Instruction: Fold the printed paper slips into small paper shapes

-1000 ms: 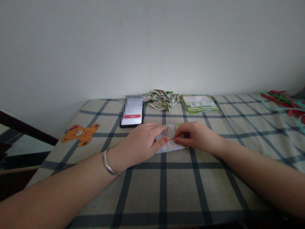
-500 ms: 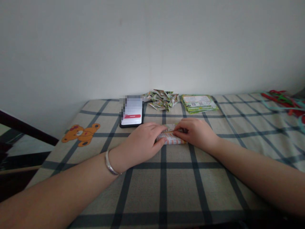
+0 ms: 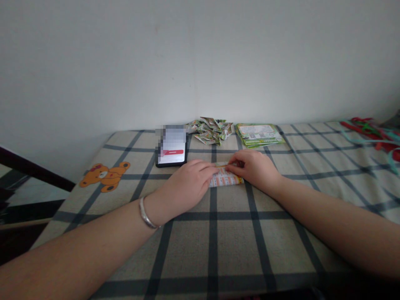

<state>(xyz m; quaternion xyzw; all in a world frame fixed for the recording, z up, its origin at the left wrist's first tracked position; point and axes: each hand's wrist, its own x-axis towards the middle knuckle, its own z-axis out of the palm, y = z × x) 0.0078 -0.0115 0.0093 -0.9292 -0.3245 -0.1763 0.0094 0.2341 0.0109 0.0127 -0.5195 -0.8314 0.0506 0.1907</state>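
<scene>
A folded sheet of printed paper [image 3: 225,179] lies on the checked tablecloth in front of me, its near face showing rows of orange and white print with a bit of yellow. My left hand [image 3: 191,180], a silver bangle at its wrist, grips the left end, the fingers together and the thumb mostly hidden. From the right, my right hand [image 3: 254,166] pinches the paper's far edge between thumb and forefinger. Both hands cover parts of the sheet, so the exact folds do not show.
Behind the paper stand a phone [image 3: 171,152] with a lit screen, a pile of folded paper pieces [image 3: 209,131] and a stack of green printed sheets [image 3: 259,135]. Coloured ribbons [image 3: 371,131] lie at far right. A bear picture [image 3: 106,176] is on the tablecloth [image 3: 190,250]; a wall rises behind.
My right hand has shifted slightly up and away, to the paper's far edge. The left thumb has left the front of the paper, and more of the orange printed face shows.
</scene>
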